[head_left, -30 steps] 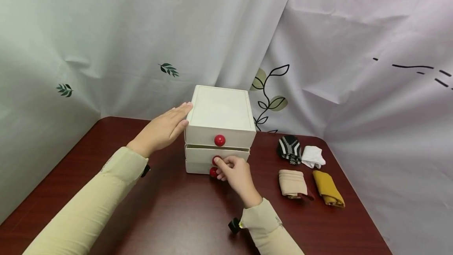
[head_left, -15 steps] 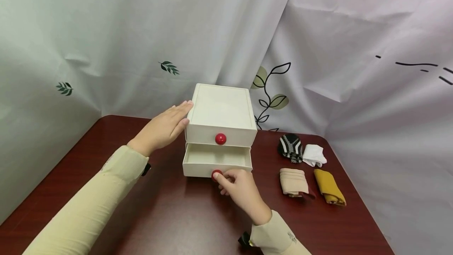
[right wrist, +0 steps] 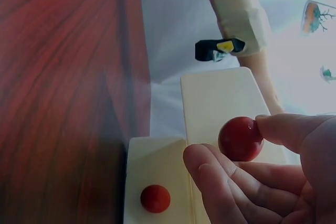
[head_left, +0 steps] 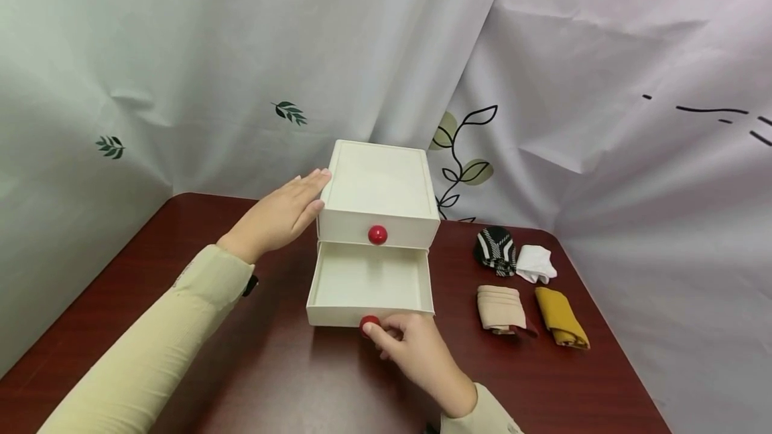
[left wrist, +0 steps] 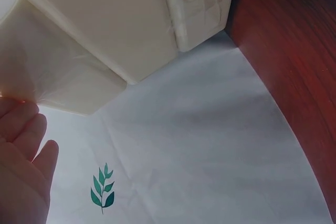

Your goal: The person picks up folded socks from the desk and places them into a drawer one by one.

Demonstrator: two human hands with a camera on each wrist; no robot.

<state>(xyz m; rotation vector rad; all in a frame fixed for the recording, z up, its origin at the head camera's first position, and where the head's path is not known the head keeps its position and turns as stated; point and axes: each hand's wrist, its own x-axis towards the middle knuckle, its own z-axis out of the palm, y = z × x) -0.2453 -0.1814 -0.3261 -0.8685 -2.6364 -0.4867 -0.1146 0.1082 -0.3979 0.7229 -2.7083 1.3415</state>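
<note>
Head view: the middle drawer point(head_left: 338, 316) stands pulled out above the bench point(head_left: 265, 367), right hand point(head_left: 419, 357) pinching its red knob point(head_left: 368, 321). Left hand point(head_left: 277, 218), fingers point(head_left: 309, 186) straight, rests against the cabinet point(head_left: 382, 183). Bare bench stretches leftward; folded cloths point(head_left: 500, 307) lie near its right edge. The near edge is cut off.

Left sleeve point(head_left: 139, 353): long, pale yellow, lightly creased, ending in a wide cuff point(head_left: 220, 273) of similar tone. Right sleeve point(head_left: 479, 412): matching pale yellow, partly in frame, bearing a small grey marking point(head_left: 513, 426). Black device point(right wrist: 205, 50) at the left wrist: small, angular, with a yellow patch point(right wrist: 226, 46).
</note>
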